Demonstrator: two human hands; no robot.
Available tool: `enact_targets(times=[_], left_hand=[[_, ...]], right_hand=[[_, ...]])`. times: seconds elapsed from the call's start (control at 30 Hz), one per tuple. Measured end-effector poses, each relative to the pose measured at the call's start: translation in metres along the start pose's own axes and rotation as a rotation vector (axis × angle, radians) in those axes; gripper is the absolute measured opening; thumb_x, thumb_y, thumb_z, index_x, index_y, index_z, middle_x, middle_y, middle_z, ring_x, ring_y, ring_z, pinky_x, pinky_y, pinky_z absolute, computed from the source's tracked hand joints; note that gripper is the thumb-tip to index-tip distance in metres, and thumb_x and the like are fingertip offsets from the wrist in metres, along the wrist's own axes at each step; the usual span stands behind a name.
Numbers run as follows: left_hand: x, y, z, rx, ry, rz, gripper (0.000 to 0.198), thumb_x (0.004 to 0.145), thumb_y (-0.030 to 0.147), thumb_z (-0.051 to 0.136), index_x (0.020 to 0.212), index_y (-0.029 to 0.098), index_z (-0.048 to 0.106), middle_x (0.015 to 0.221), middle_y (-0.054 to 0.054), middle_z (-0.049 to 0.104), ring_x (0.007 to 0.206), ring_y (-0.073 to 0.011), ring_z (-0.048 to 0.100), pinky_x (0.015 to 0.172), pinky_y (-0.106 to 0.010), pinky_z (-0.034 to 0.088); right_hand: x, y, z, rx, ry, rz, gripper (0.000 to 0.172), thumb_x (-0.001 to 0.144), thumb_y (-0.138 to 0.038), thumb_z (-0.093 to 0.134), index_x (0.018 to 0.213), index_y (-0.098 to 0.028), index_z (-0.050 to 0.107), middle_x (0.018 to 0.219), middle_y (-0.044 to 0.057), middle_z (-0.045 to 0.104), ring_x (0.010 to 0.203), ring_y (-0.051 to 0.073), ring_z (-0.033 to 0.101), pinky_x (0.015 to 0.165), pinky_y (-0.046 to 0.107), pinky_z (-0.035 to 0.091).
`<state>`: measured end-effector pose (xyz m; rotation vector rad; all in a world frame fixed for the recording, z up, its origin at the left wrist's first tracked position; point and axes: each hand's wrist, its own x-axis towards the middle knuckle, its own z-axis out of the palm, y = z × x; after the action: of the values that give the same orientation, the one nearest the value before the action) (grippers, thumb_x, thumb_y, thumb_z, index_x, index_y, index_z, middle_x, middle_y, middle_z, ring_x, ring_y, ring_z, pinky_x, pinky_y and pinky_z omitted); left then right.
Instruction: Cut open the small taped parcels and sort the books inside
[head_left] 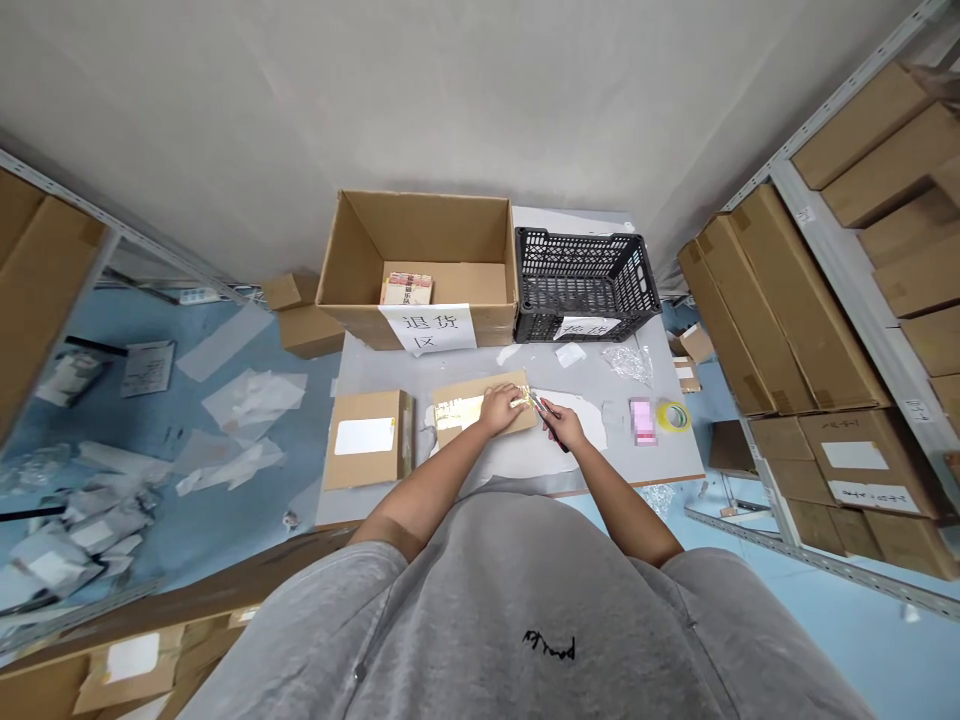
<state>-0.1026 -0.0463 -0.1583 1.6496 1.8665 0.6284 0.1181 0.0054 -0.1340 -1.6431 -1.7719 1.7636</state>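
- Worktop (375,370): grey; open cardboard carton (420,225) at rear edge, black plastic crate (585,285) beside it towards rear right corner.
- Taped carton (367,440): near front left corner.
- Small carton (480,395): task item, at centre of front edge, on a white sheet (581,425); gold tape (459,412) across it.
- Left hand (499,408): fingers slightly apart, pressing on the small carton.
- Right hand (562,425): fingers clamped on a utility knife (553,428), tip at the tape.
- Advised: shallow blade angle, left hand kept clear of the cut line.
- Yellow tape roll (673,416): near right edge.
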Motion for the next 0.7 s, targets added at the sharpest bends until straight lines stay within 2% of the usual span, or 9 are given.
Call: enact_targets(times=[0.27, 0.37, 0.47, 0.57, 0.63, 0.7], left_hand=[[0.001, 0.005, -0.006, -0.054, 0.013, 0.011, 0.012, 0.098, 0.037, 0.073, 0.095, 0.025, 0.073, 0.107, -0.006, 0.076, 0.112, -0.0287, 0.065, 0.099, -0.042, 0.042], [0.002, 0.005, -0.006, -0.042, 0.017, -0.01, 0.012, 0.096, 0.035, 0.075, 0.092, 0.025, 0.071, 0.105, -0.007, 0.076, 0.114, -0.0298, 0.065, 0.101, -0.043, 0.044], [0.0, 0.004, -0.006, -0.086, 0.042, -0.002, 0.014, 0.095, 0.036, 0.078, 0.091, 0.024, 0.071, 0.103, -0.007, 0.075, 0.111, -0.0292, 0.067, 0.102, -0.042, 0.047], [-0.006, 0.0, -0.009, -0.235, 0.148, -0.042, 0.012, 0.099, 0.035, 0.072, 0.097, 0.023, 0.072, 0.103, -0.007, 0.074, 0.1, -0.0249, 0.068, 0.095, -0.038, 0.052], [-0.012, -0.007, -0.013, -0.301, 0.266, -0.108, 0.014, 0.103, 0.034, 0.064, 0.096, 0.023, 0.071, 0.103, -0.007, 0.073, 0.096, -0.0232, 0.067, 0.09, -0.035, 0.053], [-0.02, -0.016, -0.02, -0.304, 0.36, -0.169, 0.017, 0.104, 0.032, 0.061, 0.091, 0.024, 0.068, 0.099, -0.007, 0.072, 0.092, -0.0226, 0.067, 0.087, -0.034, 0.053]], right_hand=[[-0.003, -0.009, 0.002, -0.095, 0.036, 0.024, 0.049, 0.106, -0.038, 0.068, 0.153, -0.024, 0.071, 0.068, -0.006, 0.071, 0.044, 0.01, 0.057, 0.044, 0.019, 0.041], [-0.015, -0.002, -0.002, -0.12, 0.003, 0.031, 0.047, 0.105, -0.038, 0.07, 0.149, -0.023, 0.075, 0.066, -0.005, 0.071, 0.043, 0.011, 0.057, 0.044, 0.019, 0.041], [-0.029, 0.011, -0.008, -0.051, -0.026, 0.058, 0.051, 0.105, -0.043, 0.068, 0.15, -0.02, 0.072, 0.067, -0.004, 0.071, 0.043, 0.011, 0.056, 0.044, 0.02, 0.042], [-0.029, 0.011, -0.014, 0.035, 0.054, 0.052, 0.057, 0.105, -0.049, 0.064, 0.154, -0.018, 0.067, 0.071, -0.003, 0.071, 0.045, 0.012, 0.057, 0.046, 0.02, 0.046], [-0.02, 0.001, -0.013, 0.055, 0.13, 0.011, 0.058, 0.105, -0.051, 0.062, 0.154, -0.02, 0.065, 0.076, -0.003, 0.072, 0.049, 0.012, 0.06, 0.049, 0.02, 0.048], [-0.008, -0.014, -0.005, 0.056, 0.146, -0.037, 0.056, 0.105, -0.05, 0.061, 0.154, -0.023, 0.063, 0.08, -0.003, 0.073, 0.053, 0.012, 0.062, 0.051, 0.02, 0.05]])
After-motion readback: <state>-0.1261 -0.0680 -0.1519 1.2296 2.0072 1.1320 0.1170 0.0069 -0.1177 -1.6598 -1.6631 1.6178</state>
